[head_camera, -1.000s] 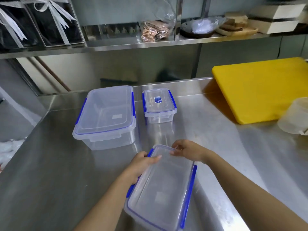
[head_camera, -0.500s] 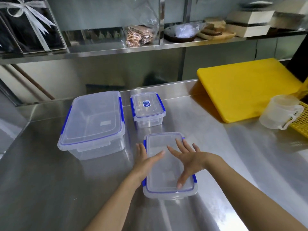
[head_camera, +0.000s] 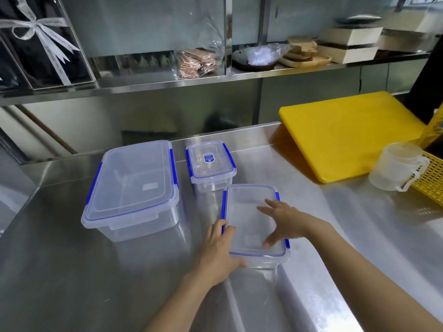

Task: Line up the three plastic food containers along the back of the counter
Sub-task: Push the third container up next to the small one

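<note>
Three clear plastic containers with blue clips stand on the steel counter (head_camera: pixel 72 271). The large container (head_camera: pixel 131 188) is at the back left. The small container (head_camera: pixel 209 164), with a blue label on its lid, is right of it by the back wall. The medium container (head_camera: pixel 249 221) sits in front and slightly right of the small one. My left hand (head_camera: pixel 219 250) grips its near left corner, thumb under the front edge. My right hand (head_camera: pixel 285 220) lies flat on its lid with fingers spread.
A yellow cutting board (head_camera: pixel 347 133) leans at the back right. A translucent measuring jug (head_camera: pixel 395 168) stands in front of it, next to a yellow basket (head_camera: pixel 431 183). A steel shelf (head_camera: pixel 167 82) with packets and boxes runs overhead.
The medium container has slid away from me and to the right, closer to the small one. My left hand shifted from the lid to its near left corner.
</note>
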A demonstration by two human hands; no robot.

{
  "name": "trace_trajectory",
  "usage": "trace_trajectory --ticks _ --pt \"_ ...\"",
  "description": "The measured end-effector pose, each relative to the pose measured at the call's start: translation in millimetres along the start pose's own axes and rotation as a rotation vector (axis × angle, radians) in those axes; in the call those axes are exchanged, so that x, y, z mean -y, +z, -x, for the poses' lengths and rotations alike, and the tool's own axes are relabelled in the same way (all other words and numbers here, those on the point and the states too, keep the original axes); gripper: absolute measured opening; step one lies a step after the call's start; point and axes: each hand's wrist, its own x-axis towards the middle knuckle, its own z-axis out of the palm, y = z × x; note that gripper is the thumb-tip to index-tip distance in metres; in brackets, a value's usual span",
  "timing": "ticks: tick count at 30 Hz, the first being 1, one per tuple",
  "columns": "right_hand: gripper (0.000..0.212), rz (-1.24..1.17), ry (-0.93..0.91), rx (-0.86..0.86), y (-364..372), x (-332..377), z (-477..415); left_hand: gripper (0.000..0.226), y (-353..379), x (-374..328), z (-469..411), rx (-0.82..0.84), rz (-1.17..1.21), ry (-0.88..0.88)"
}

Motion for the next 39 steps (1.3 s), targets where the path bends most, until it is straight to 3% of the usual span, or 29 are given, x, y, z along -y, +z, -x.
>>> trace_trajectory --ticks 4,10,15,20,28,33,39 --pt "0.080 -0.110 -0.038 -0.099 2 4 14 0.069 12 -6 -10 -0.084 -0.022 0.022" --pt "0.089 0.057 -0.016 -0.157 23 -13 24 0.067 22 -25 -34 -0.106 -0.102 0.051" --pt "0.076 0.018 0.011 -0.351 29 -42 19 0.080 22 -37 -53 0.034 -0.138 0.089" --pt "0.058 0.055 0.030 -0.641 31 -63 -4 0.081 23 -48 -80 -0.033 -0.329 0.116" --pt "0.047 0.095 0.022 -0.752 8 -78 -60 0.066 32 -45 -139 -0.212 -0.355 0.207" --pt "0.034 0.102 -0.018 -0.765 -14 -101 -107 0.064 32 -44 -178 -0.213 -0.359 0.118" --pt "0.033 0.139 -0.033 -0.807 -31 -118 -148 0.072 23 -44 -212 -0.096 -0.242 0.056"
